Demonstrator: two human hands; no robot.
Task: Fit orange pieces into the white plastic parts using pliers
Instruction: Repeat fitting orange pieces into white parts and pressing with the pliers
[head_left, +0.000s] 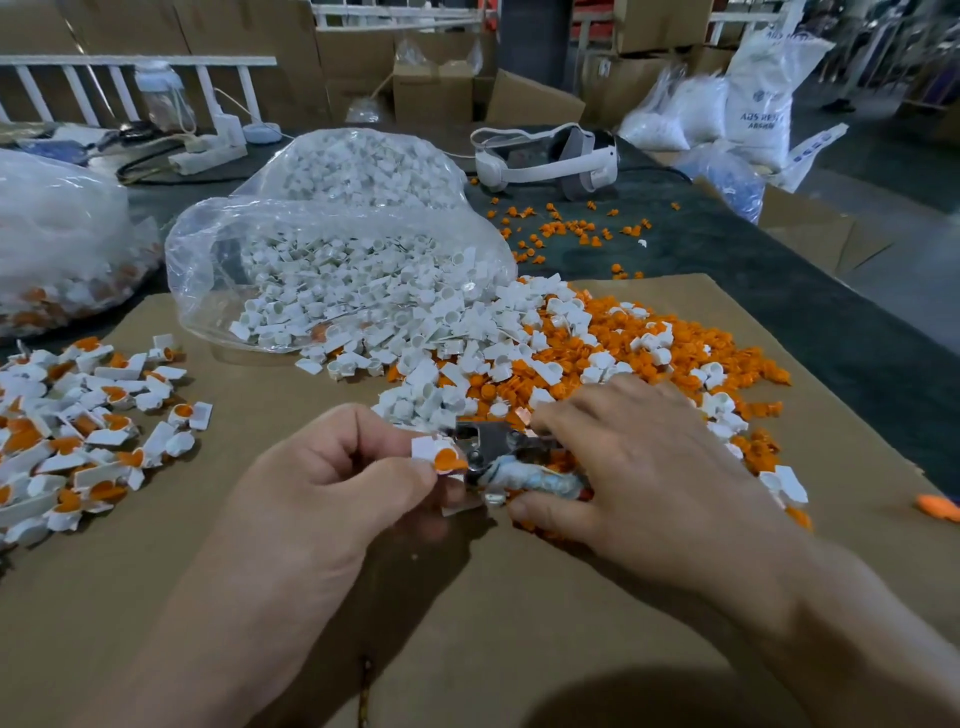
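My left hand (332, 483) pinches a white plastic part (439, 460) with an orange piece seated in it, at the centre of the cardboard sheet. The metal jaws of the pliers (488, 447) touch that part from the right. My right hand (623, 462) grips the pliers by their cloth-wrapped handles, which the palm largely hides. Behind the hands lies a mixed heap of loose orange pieces (649, 343) and white parts (441, 364). A pile of fitted white-and-orange parts (83, 431) lies at the left.
An open clear bag (322, 260) spills white parts onto the cardboard sheet (519, 597). Another bag (57, 239) sits at far left. A white headset (545, 156), scattered orange pieces (566, 231), a power strip (208, 156) and boxes stand behind. A lone orange piece (937, 506) lies at the right edge.
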